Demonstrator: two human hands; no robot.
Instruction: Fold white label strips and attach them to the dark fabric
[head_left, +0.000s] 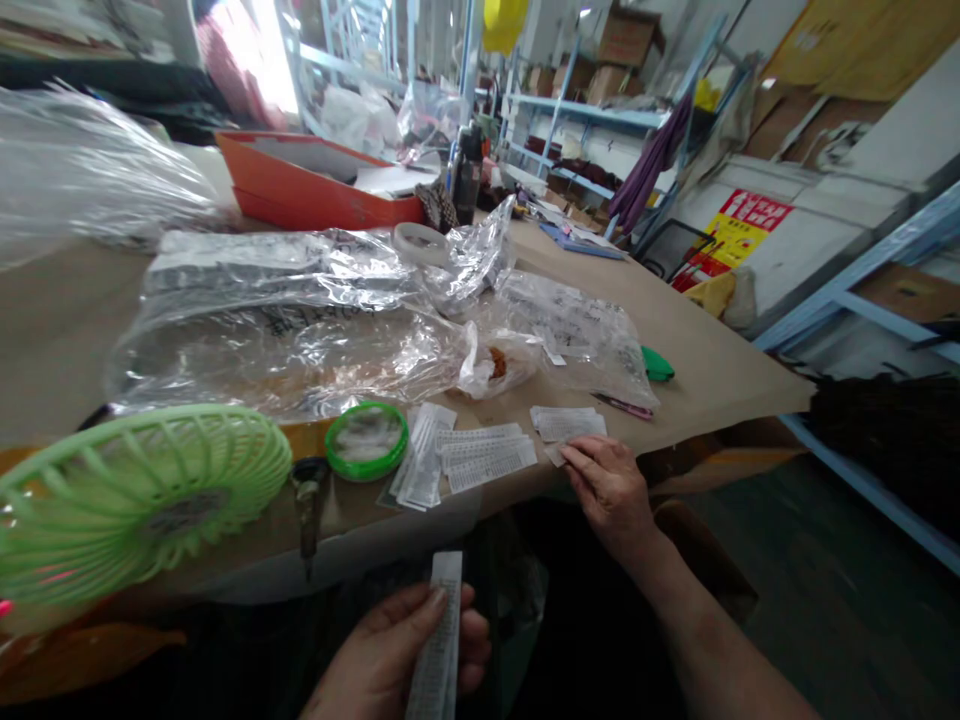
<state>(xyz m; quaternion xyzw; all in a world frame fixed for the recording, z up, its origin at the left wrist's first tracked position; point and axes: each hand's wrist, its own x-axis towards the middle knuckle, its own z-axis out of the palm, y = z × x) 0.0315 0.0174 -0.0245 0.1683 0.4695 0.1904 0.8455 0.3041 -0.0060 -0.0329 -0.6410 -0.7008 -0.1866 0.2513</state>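
My left hand (pixel 405 655) is low in front of the table edge, fingers closed round a stack of narrow white printed labels (pixel 439 640) held upright. My right hand (pixel 609 490) rests at the table's front edge, its fingertips pinching a small white label (pixel 556 455) just below a pile of labels (pixel 566 422). More label strips (pixel 484 455) lie fanned between the two hands, next to a green ring of tape (pixel 367 440).
Crumpled clear plastic bags (pixel 300 320) cover the middle of the brown table (pixel 712 350). A green fan (pixel 127 500) stands at the near left. An orange tray (pixel 315 185) and a white tape roll (pixel 420 242) sit further back. Blue shelving (pixel 862 300) lines the right.
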